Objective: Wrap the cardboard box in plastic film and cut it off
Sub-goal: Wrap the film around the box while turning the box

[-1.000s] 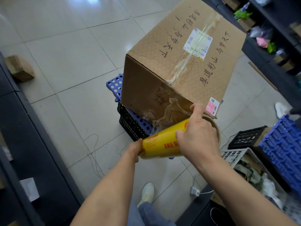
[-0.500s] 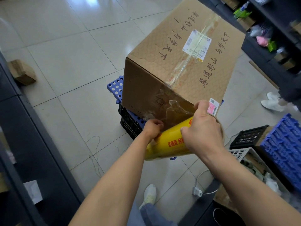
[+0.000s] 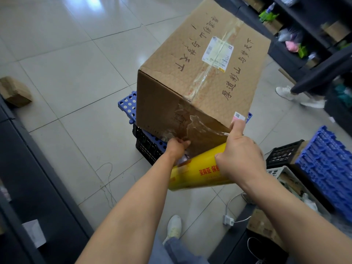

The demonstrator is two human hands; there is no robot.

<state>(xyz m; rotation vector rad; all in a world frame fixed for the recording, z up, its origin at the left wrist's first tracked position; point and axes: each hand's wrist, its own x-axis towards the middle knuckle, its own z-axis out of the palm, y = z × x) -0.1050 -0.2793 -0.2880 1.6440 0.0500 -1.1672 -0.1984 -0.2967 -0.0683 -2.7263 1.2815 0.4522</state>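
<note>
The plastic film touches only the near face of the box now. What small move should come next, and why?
Probably carry the yellow roll in the right hand around the box's right corner. The left hand pins the film to the cardboard box, and the other faces look bare.

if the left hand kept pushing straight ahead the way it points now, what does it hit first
Most likely the near side of the cardboard box. The left hand already sits at that face, fingers pinching the plastic film there. Whether it actually touches the cardboard is unclear.
</note>
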